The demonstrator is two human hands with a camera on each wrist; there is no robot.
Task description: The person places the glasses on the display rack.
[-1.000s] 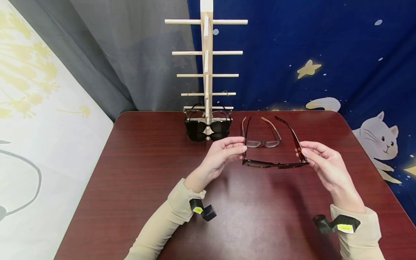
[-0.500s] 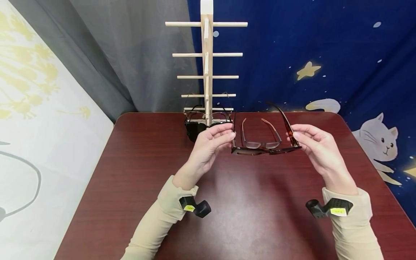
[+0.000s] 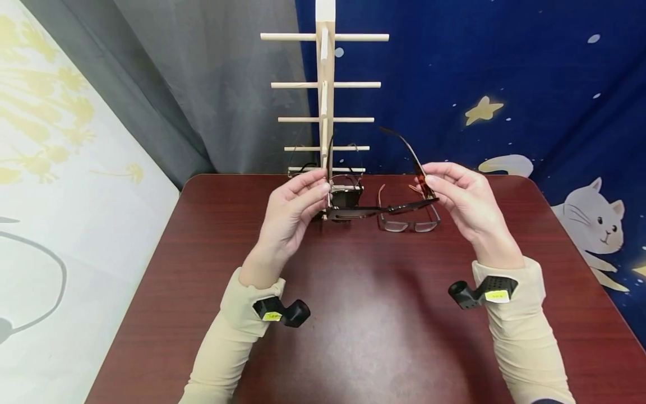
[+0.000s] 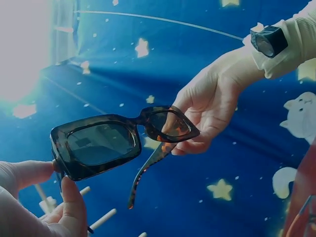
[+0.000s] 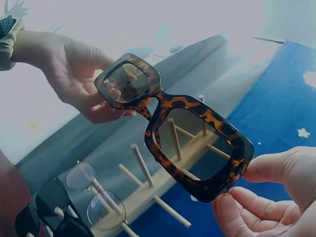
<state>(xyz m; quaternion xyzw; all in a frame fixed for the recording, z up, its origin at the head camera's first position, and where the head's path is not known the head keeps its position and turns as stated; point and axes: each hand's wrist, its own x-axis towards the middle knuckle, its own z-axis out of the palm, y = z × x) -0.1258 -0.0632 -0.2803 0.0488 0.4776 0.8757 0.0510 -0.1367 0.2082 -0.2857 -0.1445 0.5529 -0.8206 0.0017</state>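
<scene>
Tortoiseshell sunglasses (image 5: 197, 106) with big squarish frames are held in the air between my two hands, temples unfolded and pointing away from me. My left hand (image 3: 287, 216) pinches the left temple near its hinge, thumb against fingers. At the other hinge, my right hand (image 3: 466, 202) pinches the right temple the same way. Just beyond them rises a wooden display rack (image 3: 325, 62) with several crossbars. Wire-rimmed glasses (image 5: 106, 210) and black sunglasses (image 3: 345, 198) sit on its lower bars, partly hidden by my left hand and the held pair.
Grey-framed glasses (image 3: 396, 226) lie on the dark red table (image 3: 353, 336), lenses towards me, partly behind the held sunglasses and right hand. Behind the table hang a grey curtain (image 3: 227, 84) and a blue curtain (image 3: 429, 67). A white patterned surface (image 3: 75, 252) borders the left side.
Both hands have carried the sunglasses leftwards, upwards and away from me, from in front of the grey-framed glasses to in front of the rack. Both grips stay the same.
</scene>
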